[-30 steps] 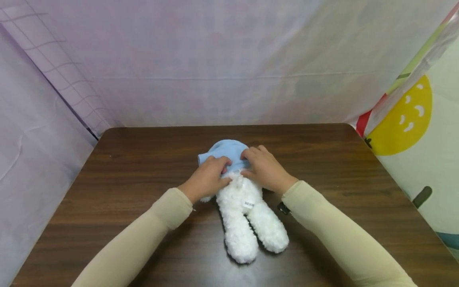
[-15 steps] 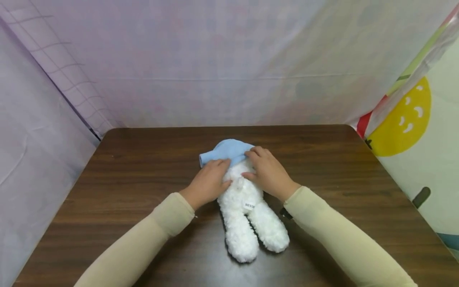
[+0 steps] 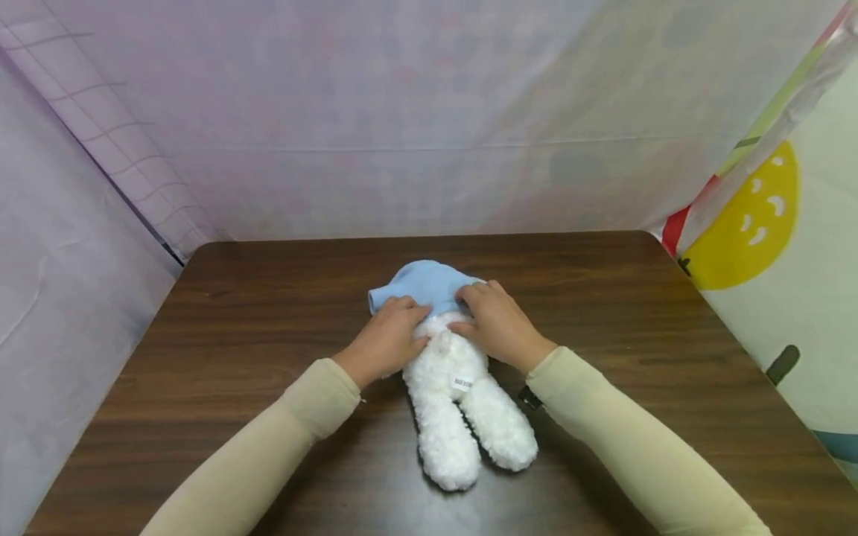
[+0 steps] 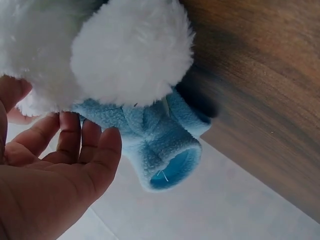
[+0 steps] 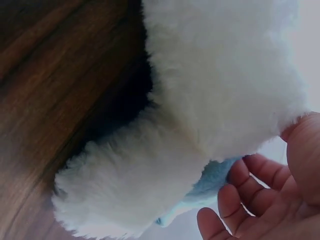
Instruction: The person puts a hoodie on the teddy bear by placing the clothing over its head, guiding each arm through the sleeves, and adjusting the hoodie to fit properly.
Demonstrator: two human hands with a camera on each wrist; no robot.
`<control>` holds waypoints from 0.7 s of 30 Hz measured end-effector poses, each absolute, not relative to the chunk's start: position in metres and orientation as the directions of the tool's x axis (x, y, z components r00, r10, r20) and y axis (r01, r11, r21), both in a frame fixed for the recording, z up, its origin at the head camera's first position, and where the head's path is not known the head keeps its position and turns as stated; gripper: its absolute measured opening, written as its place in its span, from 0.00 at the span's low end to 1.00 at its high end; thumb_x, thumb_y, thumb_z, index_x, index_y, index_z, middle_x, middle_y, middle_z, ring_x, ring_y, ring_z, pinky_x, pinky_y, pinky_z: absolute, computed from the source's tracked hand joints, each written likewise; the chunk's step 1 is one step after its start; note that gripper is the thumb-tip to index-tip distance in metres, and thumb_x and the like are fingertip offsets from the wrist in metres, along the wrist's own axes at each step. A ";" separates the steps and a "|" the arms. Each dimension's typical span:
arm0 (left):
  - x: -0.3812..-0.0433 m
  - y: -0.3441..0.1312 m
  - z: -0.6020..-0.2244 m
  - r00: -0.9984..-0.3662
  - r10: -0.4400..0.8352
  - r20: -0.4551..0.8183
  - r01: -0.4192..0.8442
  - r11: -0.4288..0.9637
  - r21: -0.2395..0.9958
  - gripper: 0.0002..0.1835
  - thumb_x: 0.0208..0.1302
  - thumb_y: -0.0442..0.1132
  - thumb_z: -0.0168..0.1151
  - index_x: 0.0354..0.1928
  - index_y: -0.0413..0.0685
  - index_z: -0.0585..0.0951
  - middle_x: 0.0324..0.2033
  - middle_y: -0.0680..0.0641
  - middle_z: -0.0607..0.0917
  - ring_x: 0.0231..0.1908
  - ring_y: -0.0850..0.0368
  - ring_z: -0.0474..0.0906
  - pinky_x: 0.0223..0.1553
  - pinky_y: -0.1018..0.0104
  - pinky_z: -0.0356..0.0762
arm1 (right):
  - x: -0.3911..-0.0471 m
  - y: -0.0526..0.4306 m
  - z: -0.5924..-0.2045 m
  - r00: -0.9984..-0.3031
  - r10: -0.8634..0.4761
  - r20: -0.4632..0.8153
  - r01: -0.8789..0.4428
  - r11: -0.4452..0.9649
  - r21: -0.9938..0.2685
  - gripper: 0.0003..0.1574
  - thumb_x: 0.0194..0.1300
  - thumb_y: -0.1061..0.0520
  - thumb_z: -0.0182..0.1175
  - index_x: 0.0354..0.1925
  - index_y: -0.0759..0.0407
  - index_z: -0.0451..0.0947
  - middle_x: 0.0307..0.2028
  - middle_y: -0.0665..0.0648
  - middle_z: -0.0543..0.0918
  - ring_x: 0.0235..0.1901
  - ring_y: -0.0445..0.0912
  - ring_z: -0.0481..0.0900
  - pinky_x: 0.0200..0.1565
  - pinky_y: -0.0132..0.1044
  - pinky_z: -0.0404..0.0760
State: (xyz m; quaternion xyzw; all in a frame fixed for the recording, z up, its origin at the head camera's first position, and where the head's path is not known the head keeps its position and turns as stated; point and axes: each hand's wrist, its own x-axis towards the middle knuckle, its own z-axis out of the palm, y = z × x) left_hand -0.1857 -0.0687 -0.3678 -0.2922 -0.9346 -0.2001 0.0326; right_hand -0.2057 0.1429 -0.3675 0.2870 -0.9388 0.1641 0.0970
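Observation:
A white fluffy plush toy [image 3: 445, 365] lies on the wooden table, legs toward me and a small printed tag on its lower body. Over its upper end is a light blue fleece doll garment [image 3: 429, 285], one tube-like sleeve [image 4: 175, 167] sticking out with its opening showing. My left hand [image 3: 385, 339] grips the garment's near left edge, thumb against the white fur. On the other side, my right hand [image 3: 499, 324] holds the garment's right edge with curled fingers, its thumb on the fur. The toy's head is hidden under the garment.
Dark wooden table [image 3: 268, 313] surrounds the toy on all sides. A pale cloth curtain [image 3: 402, 149] hangs behind the table's far edge. At right hangs a cloth with a yellow fruit print [image 3: 747, 216].
The garment's near edge rose on the right, baring more white fur, then came back down. My left fingers lie flatter along the edge than a second ago. The toy has hardly moved.

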 end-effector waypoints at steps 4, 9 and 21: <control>-0.185 -0.070 -0.371 -0.831 0.523 0.191 0.554 0.742 0.379 0.21 0.65 0.38 0.67 0.57 0.36 0.80 0.48 0.40 0.77 0.49 0.43 0.71 0.54 0.54 0.70 | -0.204 0.141 -0.368 -0.814 -0.513 0.272 -0.576 0.773 -0.265 0.19 0.62 0.51 0.70 0.43 0.64 0.81 0.42 0.60 0.80 0.43 0.56 0.73 0.48 0.47 0.74; -0.184 -0.072 -0.375 -0.842 0.496 0.214 0.538 0.736 0.410 0.15 0.64 0.37 0.69 0.49 0.38 0.83 0.47 0.42 0.75 0.48 0.44 0.70 0.53 0.56 0.71 | -0.200 0.138 -0.370 -0.801 -0.521 0.296 -0.592 0.763 -0.260 0.14 0.64 0.52 0.69 0.39 0.62 0.83 0.42 0.59 0.77 0.44 0.56 0.71 0.49 0.48 0.73; -0.186 -0.085 -0.369 -0.793 0.584 0.172 0.590 0.665 0.458 0.26 0.66 0.42 0.62 0.62 0.35 0.76 0.56 0.40 0.76 0.57 0.46 0.73 0.60 0.55 0.70 | -0.198 0.158 -0.354 -0.737 -0.672 0.067 -0.654 0.684 -0.324 0.40 0.68 0.49 0.57 0.71 0.67 0.63 0.68 0.66 0.67 0.68 0.59 0.63 0.66 0.55 0.63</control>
